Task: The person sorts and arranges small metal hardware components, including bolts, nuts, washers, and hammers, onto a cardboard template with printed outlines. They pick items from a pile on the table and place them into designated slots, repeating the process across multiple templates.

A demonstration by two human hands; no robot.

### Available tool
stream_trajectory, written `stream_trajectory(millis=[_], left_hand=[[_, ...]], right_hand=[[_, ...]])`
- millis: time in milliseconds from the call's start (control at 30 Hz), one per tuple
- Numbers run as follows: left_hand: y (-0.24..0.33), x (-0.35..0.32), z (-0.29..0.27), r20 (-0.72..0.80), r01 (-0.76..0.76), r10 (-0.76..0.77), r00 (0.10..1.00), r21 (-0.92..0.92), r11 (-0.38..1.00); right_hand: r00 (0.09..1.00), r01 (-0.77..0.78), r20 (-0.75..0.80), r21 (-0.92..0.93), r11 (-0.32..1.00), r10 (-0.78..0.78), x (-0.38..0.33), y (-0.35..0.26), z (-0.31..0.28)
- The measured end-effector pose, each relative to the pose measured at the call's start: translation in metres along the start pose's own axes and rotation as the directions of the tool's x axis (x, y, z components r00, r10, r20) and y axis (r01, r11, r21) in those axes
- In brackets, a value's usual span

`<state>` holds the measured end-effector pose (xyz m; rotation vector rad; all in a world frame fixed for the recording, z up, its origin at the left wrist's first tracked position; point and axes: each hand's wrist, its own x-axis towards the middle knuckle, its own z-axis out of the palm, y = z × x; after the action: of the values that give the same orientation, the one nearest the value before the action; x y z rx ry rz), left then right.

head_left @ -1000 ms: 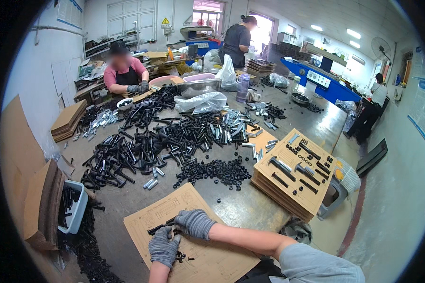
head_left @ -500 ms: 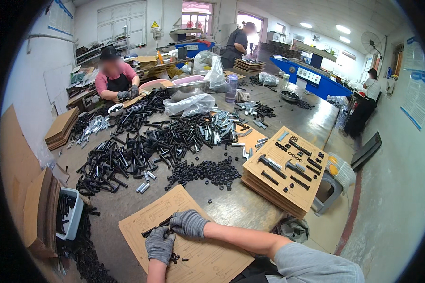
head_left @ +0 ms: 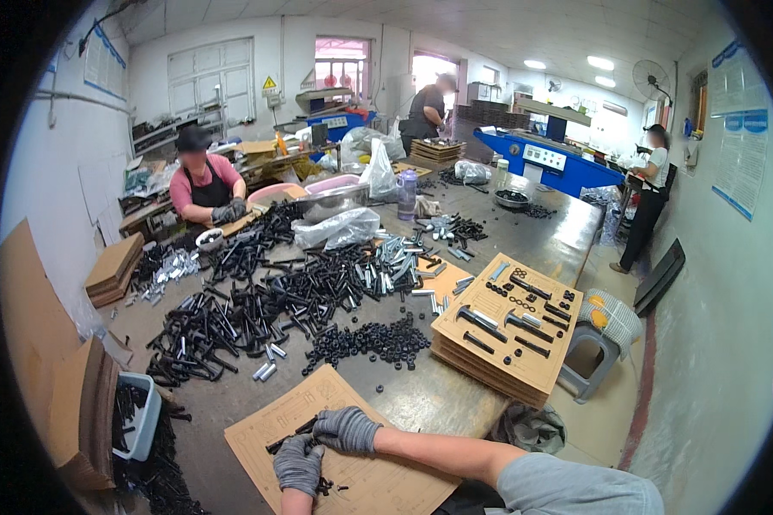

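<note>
Black bolt [head_left: 304, 427] partly behind fingers [head_left: 325, 426]

You are wearing matt knitted gloves [head_left: 348, 429] over flat, matt brown cardboard [head_left: 386, 482].
The grey cloth of your gloves is looking soft and ribbed, while the black bolts [head_left: 204, 323] are showing a dull satin, metal-like finish. The silver sleeves [head_left: 269, 372] are gleaming as smooth metal, the clear plastic bag [head_left: 343, 228] is glinting along its creases, and the dark surface [head_left: 455, 400] is reflecting light with a worn, semi-glossy sheen.
</note>
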<state>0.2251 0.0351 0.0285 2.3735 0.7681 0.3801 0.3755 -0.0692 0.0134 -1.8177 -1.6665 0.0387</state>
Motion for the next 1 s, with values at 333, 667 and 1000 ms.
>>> stream_trajectory(millis=[333,667,1000], left_hand=[[-0.014,0.004,0.014,0.006,-0.004,0.004,1.0,-0.03,1.0],[0.002,-0.009,0.001,-0.029,-0.05,0.05,0.998,-0.022,0.998],[0.046,-0.007,0.016,0.051,0.222,-0.217,0.975,-0.272,0.936]], right_hand=[[1.0,-0.001,-0.013,-0.018,1.0,0.001,-0.001,0.0,-0.003],[0.995,-0.035,0.09,0.013,0.999,0.033,0.002,-0.002,-0.004],[0.987,-0.088,0.134,0.011,0.996,0.086,0.0,0.02,-0.002]])
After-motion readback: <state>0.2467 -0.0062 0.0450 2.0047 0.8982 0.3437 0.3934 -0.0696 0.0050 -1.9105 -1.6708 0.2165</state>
